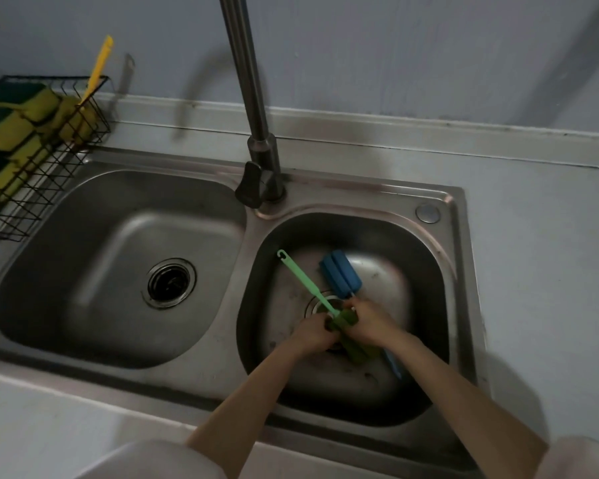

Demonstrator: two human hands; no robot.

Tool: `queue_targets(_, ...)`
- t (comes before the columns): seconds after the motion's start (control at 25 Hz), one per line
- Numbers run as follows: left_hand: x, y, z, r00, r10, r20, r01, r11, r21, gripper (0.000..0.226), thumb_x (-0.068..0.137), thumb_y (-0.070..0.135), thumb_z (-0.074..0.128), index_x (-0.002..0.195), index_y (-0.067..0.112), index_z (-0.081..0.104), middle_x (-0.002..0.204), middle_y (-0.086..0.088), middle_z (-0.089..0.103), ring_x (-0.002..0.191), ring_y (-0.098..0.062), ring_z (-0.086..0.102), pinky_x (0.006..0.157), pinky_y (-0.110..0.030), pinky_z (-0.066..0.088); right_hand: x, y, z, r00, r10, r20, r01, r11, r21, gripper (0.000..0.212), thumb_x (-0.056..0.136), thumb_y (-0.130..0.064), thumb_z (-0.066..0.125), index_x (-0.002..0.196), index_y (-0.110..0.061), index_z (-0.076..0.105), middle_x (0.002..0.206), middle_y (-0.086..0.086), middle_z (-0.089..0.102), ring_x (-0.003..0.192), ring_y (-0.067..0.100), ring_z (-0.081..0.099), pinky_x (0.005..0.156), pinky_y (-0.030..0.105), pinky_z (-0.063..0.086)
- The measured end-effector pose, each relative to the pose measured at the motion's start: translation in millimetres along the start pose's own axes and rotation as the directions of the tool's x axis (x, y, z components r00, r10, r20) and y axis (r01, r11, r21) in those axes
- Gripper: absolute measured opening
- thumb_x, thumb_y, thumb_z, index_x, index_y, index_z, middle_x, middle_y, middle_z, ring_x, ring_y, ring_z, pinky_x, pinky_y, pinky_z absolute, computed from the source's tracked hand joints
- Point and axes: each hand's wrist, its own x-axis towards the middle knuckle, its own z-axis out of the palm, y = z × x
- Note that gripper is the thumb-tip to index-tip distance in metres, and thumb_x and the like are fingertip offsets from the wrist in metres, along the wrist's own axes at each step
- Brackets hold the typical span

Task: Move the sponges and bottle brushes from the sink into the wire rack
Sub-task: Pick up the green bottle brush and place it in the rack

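- Your left hand (313, 331) is reaching into the right basin of the stainless-steel double sink (253, 216), fingers curled around the dark green foam head of the green plastic bottle brush (306, 288).
- Your right hand (369, 321) is closing on the same green foam head from the other side, fingers wrapped over it, so both hands are meeting just above the right drain.
- The green brush's long handle is angling up and to the left from your hands, with its hooked end pointing toward the divider between the basins.
- The blue bottle brush (341, 273) is lying in the right basin just behind your right hand; its thick blue foam head is pointing toward the back, and its thin blue handle is running under your right wrist and showing again near the front wall of the basin.
- Whether your right fingers are also touching the blue handle, you cannot tell from here.
- The black wire rack (54, 169) is sitting on the counter at the far left, well apart from your hands.
- Yellow-and-green sponges (14, 108) are lying stacked inside that rack.
- A yellow-handled brush (97, 69) is standing tilted at the rack's back corner, its handle sticking up above the wires.
- The tall steel faucet (256, 133) is rising between the two basins.
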Motion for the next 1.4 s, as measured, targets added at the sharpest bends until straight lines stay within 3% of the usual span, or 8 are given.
queue_targets(0.28, -24.2, 1.1, -7.0, 0.988, 0.077, -0.134, -0.1, 0.98, -0.171, 0.042, 0.08, 0.028, 0.062, 0.115, 0.011, 0.045, 0.109, -0.006, 0.057, 0.096, -0.017, 0.054, 0.08, -0.026, 0.042, -19.9, -16.8, -17.4, 0.996, -0.055, -0.07, 0.058, 0.997, 0.04, 0.031, 0.079, -0.025, 0.06, 0.109, -0.02, 0.052, 0.091, -0.004, 0.052, 0.082, 0.011, 0.052, 0.063, 0.022, 0.041)
queue_targets(0.44, -42.3, -0.8, -25.7, 0.96, 0.123, -0.254, -0.191, 0.944, -0.268, 0.04, 0.076, 0.027, 0.067, 0.107, 0.012, 0.046, 0.103, -0.003, 0.056, 0.099, -0.021, 0.056, 0.084, -0.032, 0.047, -35.2, -41.8, -23.4, 0.98, -0.146, -0.136, 0.156, 0.986, 0.065, 0.034, 0.081, -0.022, 0.057, 0.114, -0.02, 0.05, 0.096, -0.004, 0.05, 0.085, 0.012, 0.05, 0.06, 0.018, 0.038)
queue_targets(0.56, -62.5, -4.9, -48.6, 0.931, 0.146, -0.336, -0.274, 0.886, -0.375, 0.034, 0.074, 0.023, 0.069, 0.097, 0.017, 0.045, 0.092, 0.006, 0.054, 0.093, -0.016, 0.057, 0.079, -0.028, 0.049, -43.7, -69.8, -22.9, 0.963, -0.18, -0.201, 0.212, 0.966, 0.146, 0.032, 0.079, -0.022, 0.057, 0.111, -0.022, 0.051, 0.099, -0.004, 0.051, 0.088, 0.012, 0.05, 0.06, 0.015, 0.036)
queue_targets(0.88, -120.3, -43.0, -139.9, 0.844, 0.222, -0.487, -0.482, 0.713, -0.509, 0.032, 0.079, 0.003, 0.062, 0.101, 0.016, 0.043, 0.094, 0.003, 0.052, 0.082, -0.01, 0.056, 0.058, -0.011, 0.05, -50.1, -175.1, 3.7, 0.919, -0.268, -0.29, 0.359, 0.872, 0.332, 0.031, 0.079, -0.014, 0.059, 0.108, -0.02, 0.052, 0.096, -0.006, 0.055, 0.091, 0.01, 0.053, 0.071, 0.018, 0.039)
queue_targets(1.0, -141.1, -68.4, -177.7, 0.834, 0.26, -0.487, -0.497, 0.738, -0.457, 0.037, 0.078, 0.005, 0.064, 0.103, 0.021, 0.041, 0.098, 0.007, 0.051, 0.084, -0.007, 0.056, 0.059, -0.011, 0.052, -50.8, -220.2, 19.8, 0.916, -0.307, -0.259, 0.386, 0.849, 0.36, 0.031, 0.081, -0.019, 0.06, 0.11, -0.021, 0.049, 0.093, -0.013, 0.053, 0.086, 0.001, 0.051, 0.067, 0.013, 0.036)
queue_targets(1.2, -172.5, -113.8, -235.1, 0.781, 0.263, -0.566, -0.498, 0.809, -0.312, 0.048, 0.075, 0.012, 0.067, 0.116, 0.018, 0.043, 0.117, -0.005, 0.053, 0.104, -0.026, 0.058, 0.088, -0.046, 0.052, -48.8, -292.4, 49.6, 0.889, -0.348, -0.299, 0.442, 0.822, 0.359, 0.03, 0.082, -0.022, 0.061, 0.11, -0.018, 0.051, 0.101, -0.006, 0.056, 0.1, 0.012, 0.055, 0.086, 0.025, 0.043)
queue_targets(1.32, -189.4, -130.4, -264.0, 0.745, 0.293, -0.599, -0.514, 0.825, -0.236, 0.047, 0.075, 0.015, 0.066, 0.116, 0.024, 0.044, 0.113, 0.0, 0.055, 0.102, -0.022, 0.058, 0.087, -0.043, 0.053, -47.8, -325.0, 59.5, 0.873, -0.385, -0.299, 0.482, 0.779, 0.401, 0.024, 0.084, -0.028, 0.059, 0.106, -0.02, 0.053, 0.104, -0.003, 0.06, 0.102, 0.015, 0.057, 0.09, 0.027, 0.048)
queue_targets(1.4, -201.4, -143.5, -285.2, 0.721, 0.325, -0.612, -0.536, 0.821, -0.195, 0.047, 0.076, 0.013, 0.065, 0.116, 0.025, 0.044, 0.107, 0.006, 0.055, 0.1, -0.016, 0.057, 0.082, -0.027, 0.053, -44.7, -351.3, 64.4, 0.863, -0.397, -0.313, 0.502, 0.749, 0.432, 0.02, 0.086, -0.032, 0.055, 0.103, -0.022, 0.056, 0.103, -0.002, 0.063, 0.099, 0.014, 0.059, 0.083, 0.02, 0.05)
